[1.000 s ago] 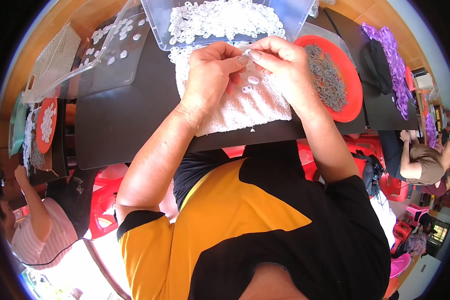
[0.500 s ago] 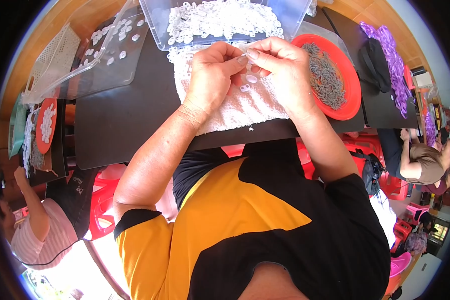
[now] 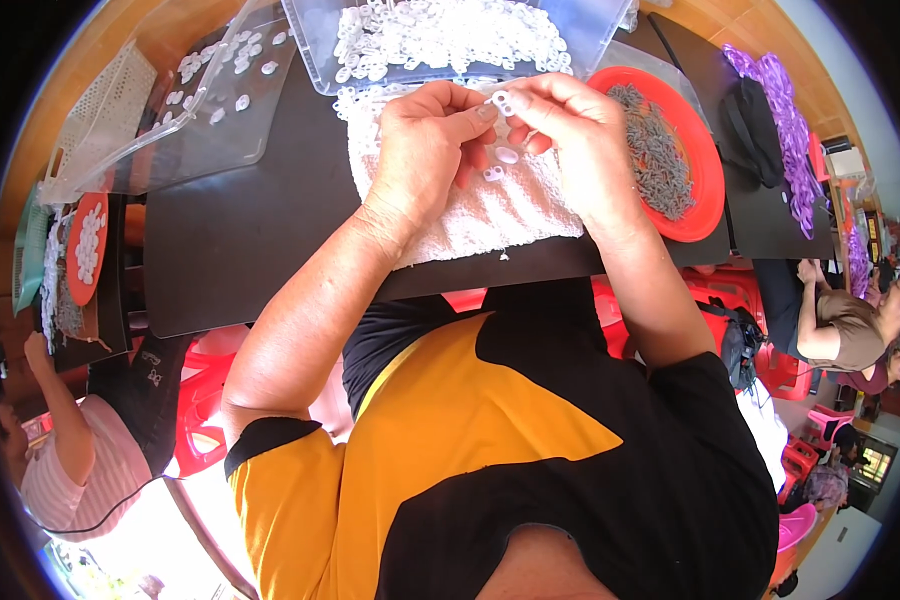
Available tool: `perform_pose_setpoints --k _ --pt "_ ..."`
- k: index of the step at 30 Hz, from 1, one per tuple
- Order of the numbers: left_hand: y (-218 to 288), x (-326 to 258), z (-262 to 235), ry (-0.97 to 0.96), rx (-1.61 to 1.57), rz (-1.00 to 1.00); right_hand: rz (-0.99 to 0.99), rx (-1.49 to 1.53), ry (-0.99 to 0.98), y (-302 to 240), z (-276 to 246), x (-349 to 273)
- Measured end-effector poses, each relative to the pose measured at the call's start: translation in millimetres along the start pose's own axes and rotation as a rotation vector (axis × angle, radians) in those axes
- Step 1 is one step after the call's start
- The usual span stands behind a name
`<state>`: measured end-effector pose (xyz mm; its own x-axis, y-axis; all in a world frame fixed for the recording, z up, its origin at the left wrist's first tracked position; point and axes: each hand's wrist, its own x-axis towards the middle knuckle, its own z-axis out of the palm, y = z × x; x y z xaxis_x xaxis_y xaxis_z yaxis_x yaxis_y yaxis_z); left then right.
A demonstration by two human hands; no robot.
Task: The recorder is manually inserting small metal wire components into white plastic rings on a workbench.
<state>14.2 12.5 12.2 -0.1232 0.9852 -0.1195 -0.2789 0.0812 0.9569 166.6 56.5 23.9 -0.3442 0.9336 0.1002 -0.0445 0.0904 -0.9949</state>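
The right hand has its grip closed at thumb and forefinger on a small white two-holed piece, which stands out beyond the fingertips with its holes in view. The left hand is just beside it, thumb and forefinger drawn close together; whether that grip pinches anything small cannot be told. The held piece is above the upper part of a pale towel, which lies on the dark surface.

The step in hand looks like close fingertip work on this one piece, with both hands brought together over the towel. A further move on it seems to call for a light, exact pinch and a clear view of the holes, since the piece is tiny and the fingers cover much of the space around it.

Below the hands, a pale oval piece and another two-holed piece lie near each other on the towel. Beyond the hands stands a clear bin with many white pieces inside. Beside the right hand, a red plate carries a heap of thin grey parts.
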Motion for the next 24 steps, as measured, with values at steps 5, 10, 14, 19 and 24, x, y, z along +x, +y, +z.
perform_pose_setpoints --k 5,10,14,19,24 --pt "-1 1 2 -0.069 0.006 0.014 -0.084 -0.032 -0.041 2 -5 -3" --pt "-3 1 -2 -0.128 0.026 0.022 -0.051 -0.15 -0.05 -2 -27 -13" --pt "1 -3 3 -0.166 0.154 0.038 0.001 -0.096 -0.029 -4 -33 -23" --pt "2 -6 4 -0.214 0.231 0.084 -0.046 -0.094 -0.067 -6 -29 -24" --pt "3 -6 4 -0.202 0.2 0.109 -0.018 -0.037 -0.031 -11 -21 -23"
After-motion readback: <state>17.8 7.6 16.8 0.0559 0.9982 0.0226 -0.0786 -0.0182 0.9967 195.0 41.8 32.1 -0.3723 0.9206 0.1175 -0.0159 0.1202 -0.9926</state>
